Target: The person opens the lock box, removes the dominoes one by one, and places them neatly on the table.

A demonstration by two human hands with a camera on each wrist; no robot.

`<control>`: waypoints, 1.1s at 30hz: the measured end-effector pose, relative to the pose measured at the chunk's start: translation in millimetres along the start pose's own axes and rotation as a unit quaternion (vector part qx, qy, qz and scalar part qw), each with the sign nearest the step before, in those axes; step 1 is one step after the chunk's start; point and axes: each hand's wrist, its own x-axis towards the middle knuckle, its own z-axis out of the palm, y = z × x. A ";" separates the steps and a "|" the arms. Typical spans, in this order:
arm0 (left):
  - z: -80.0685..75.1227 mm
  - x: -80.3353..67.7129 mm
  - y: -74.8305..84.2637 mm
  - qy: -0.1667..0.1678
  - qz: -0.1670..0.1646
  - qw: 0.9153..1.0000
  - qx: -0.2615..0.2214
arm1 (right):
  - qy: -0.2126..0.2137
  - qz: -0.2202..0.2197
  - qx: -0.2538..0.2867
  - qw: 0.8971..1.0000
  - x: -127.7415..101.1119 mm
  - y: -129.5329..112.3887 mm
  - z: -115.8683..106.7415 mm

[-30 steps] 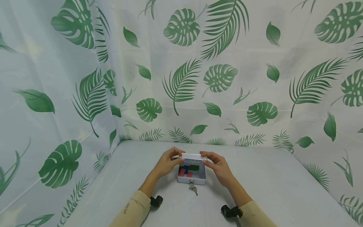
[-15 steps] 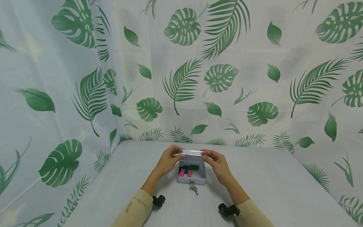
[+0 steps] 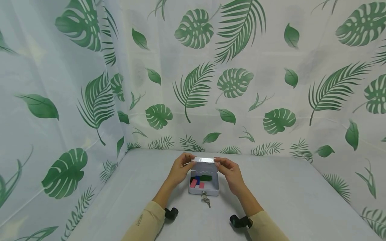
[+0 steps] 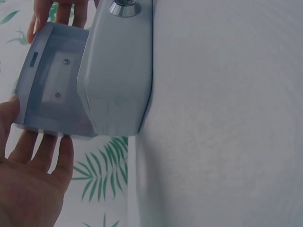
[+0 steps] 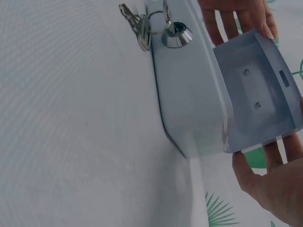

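We are holding the lid (image 3: 204, 160) of a small metal box (image 3: 203, 191) with both hands, one at each end. Our left hand (image 3: 180, 169) is pinching the lid's left end, its fingers (image 4: 43, 146) curled under the rim and the thumb on the other face. Our right hand (image 3: 230, 171) is mirroring that on the right end, its fingers (image 5: 273, 145) wrapped round the rim. Gripping at both ends is keeping the hinged lid level and stopping it from twisting, and it is leaving the middle of the box unobstructed.

The lid is standing raised above the back edge of the box, tilted toward us, so the inside of the box is showing. Both wrist views are showing the lid's hollow inner face with two small rivets. The box is sitting on the tabletop (image 3: 289, 194), near its middle and just ahead of our forearms. Inside it, coloured blocks (image 3: 197, 182) are lying loose: red or pink, blue and dark green ones, touching one another.

A lock (image 5: 176, 36) is set in the front wall, and a key is sitting in it with a ring of keys (image 3: 206, 200) trailing onto the tabletop. Leaf-printed curtains (image 3: 235, 83) are hanging round the tabletop on three sides.
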 end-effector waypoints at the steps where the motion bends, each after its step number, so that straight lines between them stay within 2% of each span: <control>1: 0.5 0.1 -0.7 0.003 -0.002 1.000 0.000 | 0.003 0.002 0.003 1.000 0.0 -0.3 0.5; 6: 1.6 0.0 0.0 0.014 -0.006 1.000 -0.001 | 0.014 0.000 0.020 1.000 0.8 -0.9 3.2; 14: 2.9 1.1 0.1 0.024 -0.021 0.999 0.007 | 0.029 -0.001 0.016 0.999 3.6 -1.3 5.6; 20: 3.1 1.4 -0.4 0.025 -0.019 0.999 0.010 | 0.012 -0.001 0.008 1.000 3.8 -1.4 4.4; 26: 3.4 0.4 -0.9 0.029 -0.037 0.999 0.016 | -0.016 0.009 -0.002 1.000 3.3 0.3 1.8; 33: 3.9 -0.3 0.0 0.027 -0.042 0.999 0.022 | -0.023 0.013 0.003 1.000 3.0 0.7 0.9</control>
